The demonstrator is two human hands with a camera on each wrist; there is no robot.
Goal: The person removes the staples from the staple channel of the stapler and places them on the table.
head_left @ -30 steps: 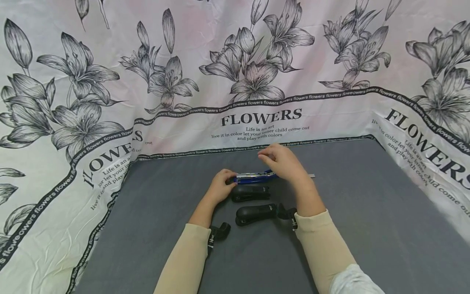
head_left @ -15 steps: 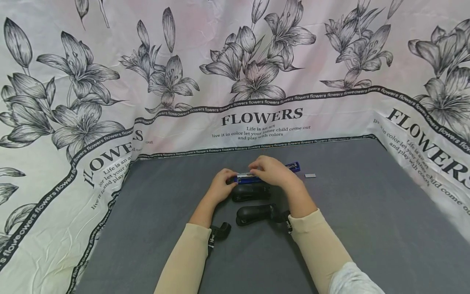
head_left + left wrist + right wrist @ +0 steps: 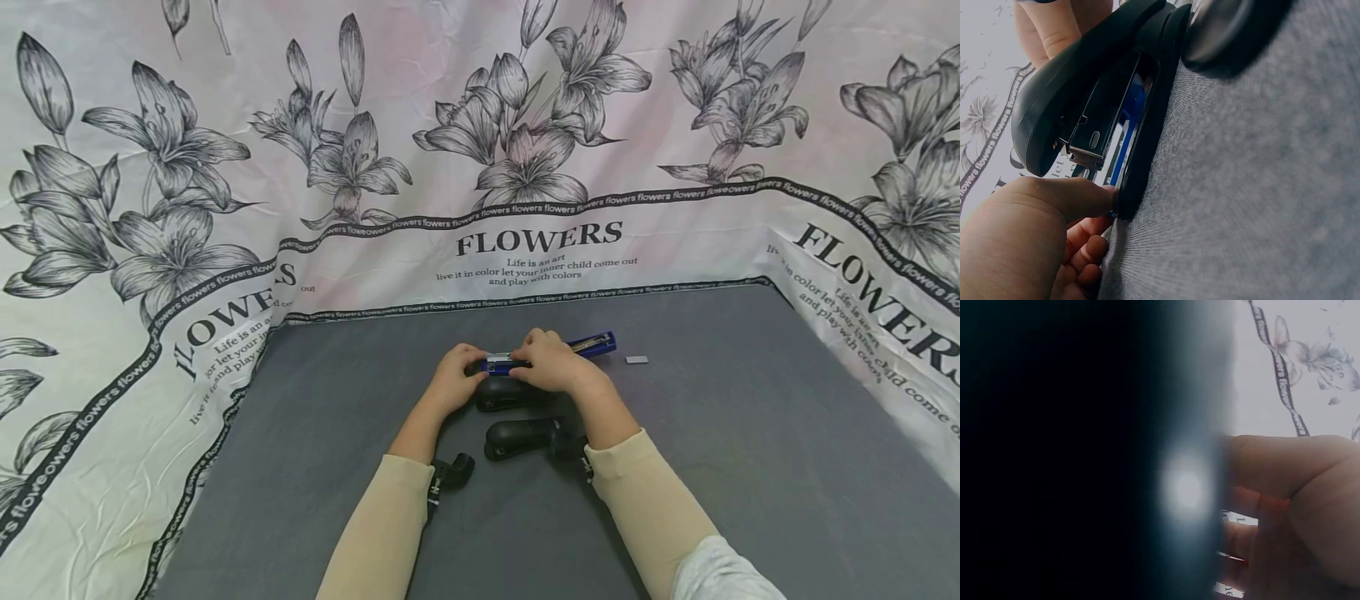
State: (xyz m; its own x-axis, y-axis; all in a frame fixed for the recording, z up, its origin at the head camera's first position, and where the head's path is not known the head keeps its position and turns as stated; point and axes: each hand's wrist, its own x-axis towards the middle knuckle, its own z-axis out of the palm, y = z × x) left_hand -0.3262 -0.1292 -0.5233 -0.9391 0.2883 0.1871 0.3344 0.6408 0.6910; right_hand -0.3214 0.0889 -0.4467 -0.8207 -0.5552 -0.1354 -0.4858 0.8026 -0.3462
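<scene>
A blue stapler [image 3: 596,343] lies opened out flat at the back of the grey table, its cover swung to the right. My left hand [image 3: 452,379] pinches its left end between thumb and fingers. The curled fingers of my right hand [image 3: 553,362] grip its middle and hide that part. Just in front lies a black stapler [image 3: 510,395], which partly blocks the left wrist view. A second black stapler [image 3: 517,437] is nearer to me, beside the right wrist. In the right wrist view a dark blurred shape covers whatever the right fingers [image 3: 1244,537] touch.
A small strip of staples [image 3: 637,360] lies on the grey tablecloth [image 3: 750,450], right of the blue stapler. Behind the table hangs a white flower-print cloth [image 3: 360,267]. Black wrist cameras [image 3: 453,472] sit at both cuffs.
My right hand has moved left and down from the stapler's hinge area to its middle, and its fingers now close on it. The left hand keeps its hold.
</scene>
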